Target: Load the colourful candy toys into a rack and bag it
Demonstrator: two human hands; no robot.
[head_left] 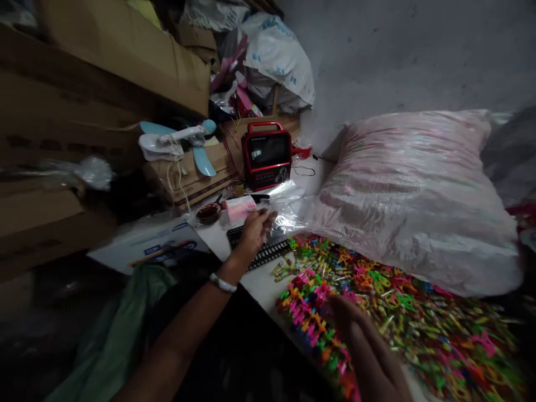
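Observation:
My left hand (256, 228), with a pale band on its wrist, is closed on the edge of a clear plastic bag (288, 218). Beneath that hand lies a black slotted tray (268, 254) on a white tabletop (259, 287). Lower down, my right hand (371, 354) is blurred, its fingers stretched out over a heap of small bright plastic toys (312, 312); nothing shows in it. Small yellow-green pieces (285, 269) are strewn between the toys and the tray.
A big stuffed translucent sack (419, 206) borders the toys. Behind the tray stand a red-framed screen device (268, 153), a brown bowl (208, 213) and a pink-and-white packet (240, 207). Cardboard boxes (125, 50) and a white-blue fan-like item (178, 142) fill the left.

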